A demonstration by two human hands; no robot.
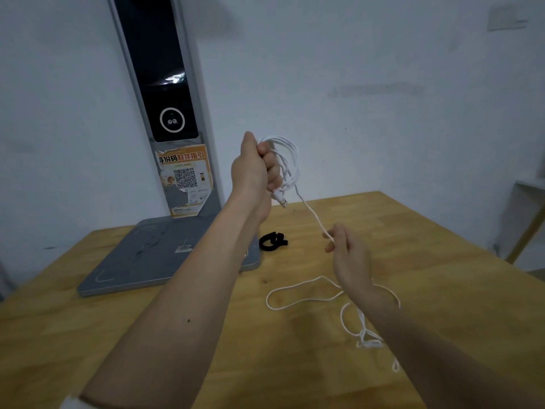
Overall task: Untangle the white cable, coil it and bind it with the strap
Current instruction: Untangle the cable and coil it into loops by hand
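White cable (284,160) half coiled, rest tangled.

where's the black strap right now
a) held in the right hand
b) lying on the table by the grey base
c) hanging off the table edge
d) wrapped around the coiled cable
b: the black strap lies loose on the table beside the grey base, while the left hand grips the coiled cable and the right hand pinches only a strand of it.
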